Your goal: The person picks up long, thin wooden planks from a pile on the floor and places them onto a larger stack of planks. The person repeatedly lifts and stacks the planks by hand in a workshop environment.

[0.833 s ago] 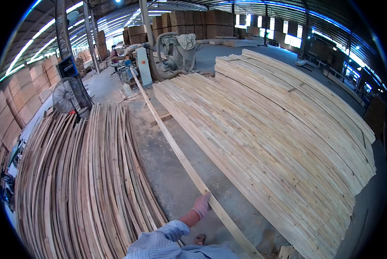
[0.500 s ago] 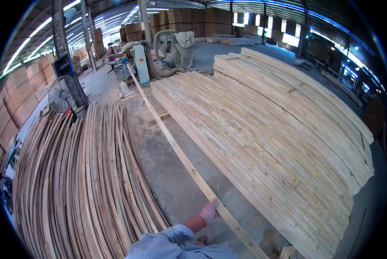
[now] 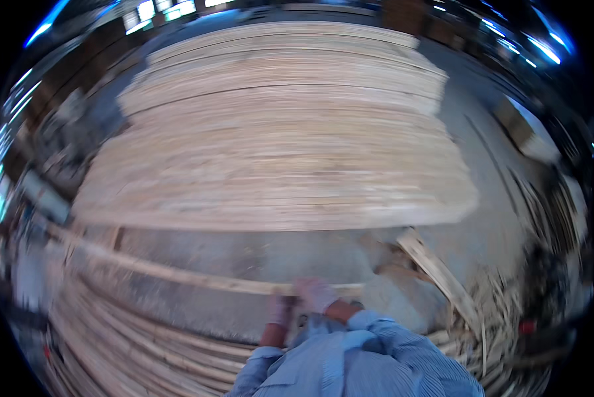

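A long, narrow, pale wooden strip [image 3: 178, 273] runs from the left side to just right of my hands, close in front of me. My right hand [image 3: 317, 294], in a pale pinkish glove, closes on the strip near its right end. Beside it on the left, my gloved left hand [image 3: 281, 309] grips the strip's near edge. Motion blurs both hands, and single fingers are hard to make out.
Beyond the strip lies a wide, stepped stack of pale boards [image 3: 290, 145]. Rougher wooden strips [image 3: 151, 351] lie low at the left. To the right are a slanted board [image 3: 442, 281] and a heap of thin offcuts [image 3: 499, 298]. Blurred machinery [image 3: 65, 135] stands at far left.
My view has swung right, so the board stack now lies straight ahead. Before, only my left hand showed on the strip; now my right hand is on it too, near its end.
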The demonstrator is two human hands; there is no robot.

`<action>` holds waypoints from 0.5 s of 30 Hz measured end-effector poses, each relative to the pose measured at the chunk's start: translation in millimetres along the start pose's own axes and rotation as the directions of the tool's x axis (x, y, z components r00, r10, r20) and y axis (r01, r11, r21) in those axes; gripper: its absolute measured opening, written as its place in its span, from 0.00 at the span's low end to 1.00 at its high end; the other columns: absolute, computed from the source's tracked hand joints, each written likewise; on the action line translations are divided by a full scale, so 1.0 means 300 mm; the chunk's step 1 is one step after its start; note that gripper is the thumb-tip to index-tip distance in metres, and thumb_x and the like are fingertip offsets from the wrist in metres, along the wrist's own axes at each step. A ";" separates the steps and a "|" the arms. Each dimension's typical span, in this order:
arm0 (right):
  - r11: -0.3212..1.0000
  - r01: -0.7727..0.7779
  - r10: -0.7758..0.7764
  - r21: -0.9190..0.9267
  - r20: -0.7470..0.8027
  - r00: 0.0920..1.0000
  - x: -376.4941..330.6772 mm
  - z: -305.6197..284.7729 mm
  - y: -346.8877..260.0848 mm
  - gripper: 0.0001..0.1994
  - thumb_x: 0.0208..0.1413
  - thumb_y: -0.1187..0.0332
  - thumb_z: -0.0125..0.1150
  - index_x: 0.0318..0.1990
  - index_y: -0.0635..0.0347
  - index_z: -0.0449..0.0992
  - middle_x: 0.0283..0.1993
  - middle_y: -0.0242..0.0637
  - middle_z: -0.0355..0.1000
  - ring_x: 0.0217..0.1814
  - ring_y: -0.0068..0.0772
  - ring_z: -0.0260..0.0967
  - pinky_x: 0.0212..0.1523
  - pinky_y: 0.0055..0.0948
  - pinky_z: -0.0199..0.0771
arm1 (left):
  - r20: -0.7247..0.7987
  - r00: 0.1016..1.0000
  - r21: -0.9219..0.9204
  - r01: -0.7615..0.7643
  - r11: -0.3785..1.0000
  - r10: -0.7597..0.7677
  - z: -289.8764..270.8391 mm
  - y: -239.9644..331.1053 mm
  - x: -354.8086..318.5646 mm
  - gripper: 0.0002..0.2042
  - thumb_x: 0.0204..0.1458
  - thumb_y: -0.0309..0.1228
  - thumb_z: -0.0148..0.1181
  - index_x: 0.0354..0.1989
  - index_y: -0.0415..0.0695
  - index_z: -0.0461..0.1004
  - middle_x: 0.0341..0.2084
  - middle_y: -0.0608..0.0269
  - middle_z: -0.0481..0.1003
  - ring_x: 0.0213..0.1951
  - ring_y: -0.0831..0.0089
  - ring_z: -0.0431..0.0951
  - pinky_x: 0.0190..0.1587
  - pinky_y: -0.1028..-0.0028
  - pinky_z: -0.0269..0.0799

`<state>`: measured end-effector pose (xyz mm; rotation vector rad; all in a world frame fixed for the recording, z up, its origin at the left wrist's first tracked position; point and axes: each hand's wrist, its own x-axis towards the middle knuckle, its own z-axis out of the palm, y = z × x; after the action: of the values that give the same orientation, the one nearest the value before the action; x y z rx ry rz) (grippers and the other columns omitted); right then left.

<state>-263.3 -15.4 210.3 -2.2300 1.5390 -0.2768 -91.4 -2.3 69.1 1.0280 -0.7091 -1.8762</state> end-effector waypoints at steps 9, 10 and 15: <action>0.914 -0.353 0.363 0.200 -0.017 0.932 -0.362 0.071 0.403 0.29 0.50 0.54 0.61 0.59 0.57 0.69 0.53 0.50 0.72 0.57 0.52 0.69 0.57 0.45 0.68 | -0.526 0.838 -0.394 -0.089 0.915 -0.144 -0.616 0.234 0.205 0.21 0.61 0.52 0.51 0.47 0.47 0.73 0.41 0.61 0.78 0.42 0.62 0.79 0.45 0.57 0.78; 0.809 -0.504 0.524 0.304 0.016 0.851 -0.454 0.143 0.490 0.28 0.51 0.53 0.61 0.57 0.57 0.71 0.56 0.51 0.71 0.59 0.53 0.68 0.59 0.44 0.68 | -0.556 0.818 -0.406 -0.111 0.907 -0.149 -0.690 0.274 0.208 0.20 0.62 0.52 0.50 0.47 0.48 0.74 0.41 0.61 0.78 0.42 0.62 0.79 0.46 0.56 0.77; 0.437 -0.886 0.852 0.156 0.243 0.463 -0.941 0.309 0.758 0.31 0.52 0.45 0.58 0.54 0.61 0.76 0.56 0.54 0.73 0.60 0.53 0.68 0.60 0.43 0.68 | -0.699 0.711 -0.363 -0.262 0.894 -0.076 -0.948 0.465 0.185 0.22 0.63 0.49 0.47 0.53 0.45 0.73 0.51 0.57 0.74 0.51 0.61 0.75 0.55 0.59 0.71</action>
<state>-523.5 198.1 46.7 -0.9557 2.1907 0.0032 195.3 -137.5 15.4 1.2441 0.1240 -1.2878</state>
